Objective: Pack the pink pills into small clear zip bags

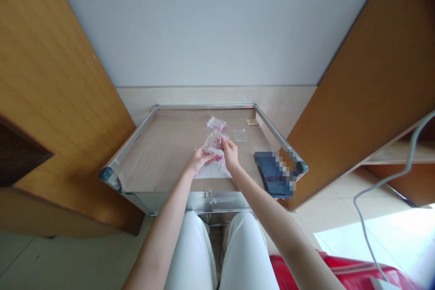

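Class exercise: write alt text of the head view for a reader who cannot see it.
Left hand and right hand handle a clear bag of small pink pieces over a cardboard-lined metal tray. Another such bag and a small clear bag lie beyond; a blurred dark blue object lies right.

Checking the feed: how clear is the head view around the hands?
Head view: hands fairly sharp in soft, even light; wide-angle distortion bows the metal frame; a pixelated block hides the dark item; sunlit floor blows out lower right.

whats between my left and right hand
A clear plastic bag with small pink pieces inside lies between the left hand and the right hand, as the head view shows.
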### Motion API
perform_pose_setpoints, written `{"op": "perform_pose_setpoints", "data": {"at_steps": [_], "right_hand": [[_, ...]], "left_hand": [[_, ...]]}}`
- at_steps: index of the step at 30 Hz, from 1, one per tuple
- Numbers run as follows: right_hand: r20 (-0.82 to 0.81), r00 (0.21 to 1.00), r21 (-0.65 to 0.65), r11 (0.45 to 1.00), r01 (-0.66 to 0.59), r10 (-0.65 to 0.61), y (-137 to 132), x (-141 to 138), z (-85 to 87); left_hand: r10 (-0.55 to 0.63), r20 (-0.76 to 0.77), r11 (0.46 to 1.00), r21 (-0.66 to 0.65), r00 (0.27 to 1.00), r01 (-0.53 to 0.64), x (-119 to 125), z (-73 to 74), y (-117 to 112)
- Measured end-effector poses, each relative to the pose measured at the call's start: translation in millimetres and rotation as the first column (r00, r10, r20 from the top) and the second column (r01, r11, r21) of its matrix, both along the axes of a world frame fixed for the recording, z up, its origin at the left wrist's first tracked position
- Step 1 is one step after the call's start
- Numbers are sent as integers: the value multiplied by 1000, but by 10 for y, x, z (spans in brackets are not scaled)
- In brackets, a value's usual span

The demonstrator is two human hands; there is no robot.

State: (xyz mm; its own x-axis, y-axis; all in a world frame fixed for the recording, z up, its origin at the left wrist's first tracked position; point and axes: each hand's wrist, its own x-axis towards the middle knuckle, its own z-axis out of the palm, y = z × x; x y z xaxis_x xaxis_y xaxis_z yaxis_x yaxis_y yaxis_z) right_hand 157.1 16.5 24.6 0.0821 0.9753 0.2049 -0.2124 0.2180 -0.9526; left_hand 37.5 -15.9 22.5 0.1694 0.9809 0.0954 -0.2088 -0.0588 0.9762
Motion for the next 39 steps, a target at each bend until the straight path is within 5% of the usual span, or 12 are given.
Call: {"op": "perform_pose_setpoints", "data": {"at_steps": [17,32,39], "right_hand": [[-341,940,-147,988,-52,-2,48,-67,121],[-341,940,-175,983,-56,-7,31,-104,181],[-181,983,-132,989,-69,45,-8,-128,182]], "left_hand": [[20,55,998,-56,998,-17,-51,-112,59],[-14,-18,1000,-12,1000,13,-67,-141,58],[4,-5,1000,-9,1000,-4,-52,-105,42]]}}
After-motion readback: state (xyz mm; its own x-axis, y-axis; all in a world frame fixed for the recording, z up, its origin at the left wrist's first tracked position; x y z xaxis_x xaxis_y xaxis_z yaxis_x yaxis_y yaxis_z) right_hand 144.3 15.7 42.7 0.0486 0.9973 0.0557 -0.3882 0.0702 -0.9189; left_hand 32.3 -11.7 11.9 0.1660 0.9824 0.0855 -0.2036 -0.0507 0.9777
